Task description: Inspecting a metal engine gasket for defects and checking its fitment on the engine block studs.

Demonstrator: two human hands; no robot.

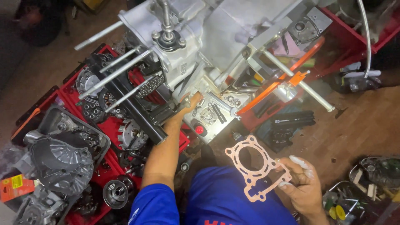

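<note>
The right hand, low right of the frame, pinches a thin copper-coloured flat cylinder gasket by its lower right edge, fingers closed on it, white paste on the fingertips; the gasket hangs above the blue-clad lap; the left hand reaches up to centre frame, fingers curled against the underside of the large silver cast-metal engine crankcase; red plastic trays of dark engine parts lie at left.

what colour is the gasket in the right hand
Pale copper-pink, flat with one large round bore; the gasket shows best in the head view, held by the right hand.
</note>
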